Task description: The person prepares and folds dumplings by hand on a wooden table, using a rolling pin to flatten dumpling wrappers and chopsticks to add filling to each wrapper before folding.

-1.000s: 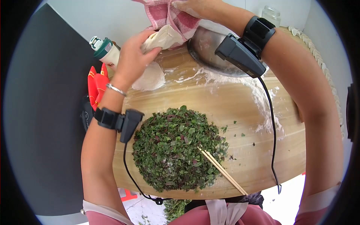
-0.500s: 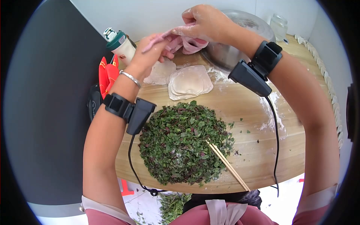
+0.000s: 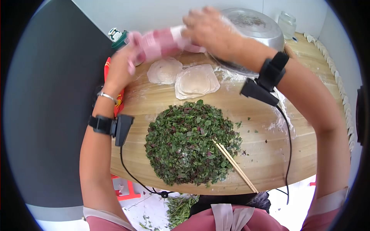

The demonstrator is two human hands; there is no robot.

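Observation:
A pink cloth (image 3: pixel 160 44), blurred by motion, stretches between my two hands above the far side of the table. My left hand (image 3: pixel 122 63) is closed on its left end, close to the green-capped bottle (image 3: pixel 120 38). The other end is gripped by my right hand (image 3: pixel 212 32), smeared by motion, just in front of the metal basin (image 3: pixel 266 34). Below the cloth lie a stack of thin round dough wrappers (image 3: pixel 196 81) and a smaller group of wrappers (image 3: pixel 165 71). Nearer me is a big heap of chopped green leaves (image 3: pixel 189 146), with a pair of chopsticks (image 3: pixel 237 167) resting against its right side.
At the back right stands a glass jar (image 3: pixel 287 25). Pale overlapping pieces (image 3: pixel 335 77) line the table's right edge. White flour (image 3: pixel 284 119) is scattered on the wooden tabletop (image 3: pixel 266 161). Something red (image 3: pixel 119 102) sits by the dark panel (image 3: pixel 50 115) at left.
The cloth, bunched between my hands before, is now spread out wider. My left hand has moved left, in front of the bottle. The heap and chopsticks keep their places on the table.

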